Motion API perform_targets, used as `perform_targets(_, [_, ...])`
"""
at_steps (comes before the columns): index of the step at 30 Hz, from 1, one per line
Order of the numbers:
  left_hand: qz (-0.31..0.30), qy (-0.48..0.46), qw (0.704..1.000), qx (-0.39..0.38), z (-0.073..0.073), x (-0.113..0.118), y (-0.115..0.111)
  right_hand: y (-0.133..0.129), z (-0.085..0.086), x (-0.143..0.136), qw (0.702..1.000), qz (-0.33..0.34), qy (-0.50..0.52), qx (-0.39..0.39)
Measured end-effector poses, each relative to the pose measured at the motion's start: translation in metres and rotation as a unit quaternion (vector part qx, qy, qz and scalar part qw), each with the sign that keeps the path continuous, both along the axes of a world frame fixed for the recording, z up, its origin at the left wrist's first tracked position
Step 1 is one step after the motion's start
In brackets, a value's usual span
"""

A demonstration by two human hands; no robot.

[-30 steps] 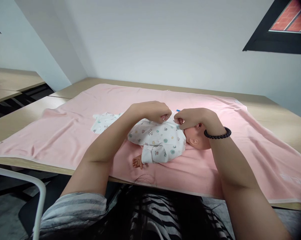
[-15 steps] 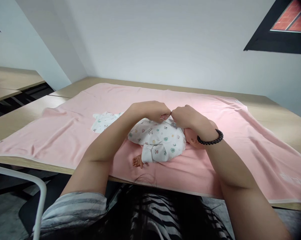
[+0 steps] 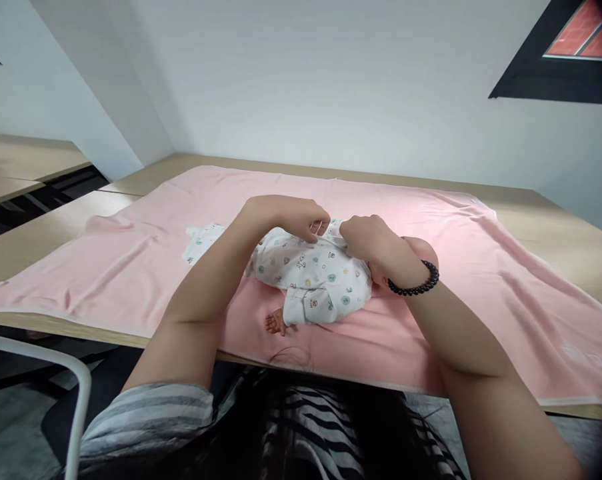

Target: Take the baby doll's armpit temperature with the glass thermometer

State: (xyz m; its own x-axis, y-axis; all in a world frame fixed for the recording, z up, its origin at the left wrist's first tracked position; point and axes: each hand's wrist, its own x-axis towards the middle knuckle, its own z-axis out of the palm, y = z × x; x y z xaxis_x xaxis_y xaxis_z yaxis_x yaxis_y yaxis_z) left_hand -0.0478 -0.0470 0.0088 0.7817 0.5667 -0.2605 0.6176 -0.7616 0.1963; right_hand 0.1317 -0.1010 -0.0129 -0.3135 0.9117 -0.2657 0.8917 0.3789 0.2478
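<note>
Doll (image 3: 325,277) on pink blanket (image 3: 481,267), right wrist (image 3: 401,267) partly hiding head (image 3: 425,249), wall (image 3: 305,87) behind

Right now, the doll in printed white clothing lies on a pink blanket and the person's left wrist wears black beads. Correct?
No, the head view shows the beads on the right wrist. The doll in printed white clothing does lie on the pink blanket.

The right hand (image 3: 365,237) hides its fingertips and much of the doll's head (image 3: 425,251). The left forearm (image 3: 213,277) covers part of the outfit (image 3: 318,267). The blanket lettering (image 3: 588,357) is too blurred to read; the window (image 3: 561,83) is cut off.
</note>
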Motion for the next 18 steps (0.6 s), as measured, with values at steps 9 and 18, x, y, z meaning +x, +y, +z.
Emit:
perform_targets(9, [0.073,0.062,0.995,-0.023,0.01,-0.023,0.01,0.002,0.004,0.01,1.0,0.018,-0.007,-0.016])
perform_targets(18, [0.046,0.053,0.996,-0.056,0.003,-0.019,0.018,-0.01,0.021,0.031,0.998,0.011,0.047,-0.044])
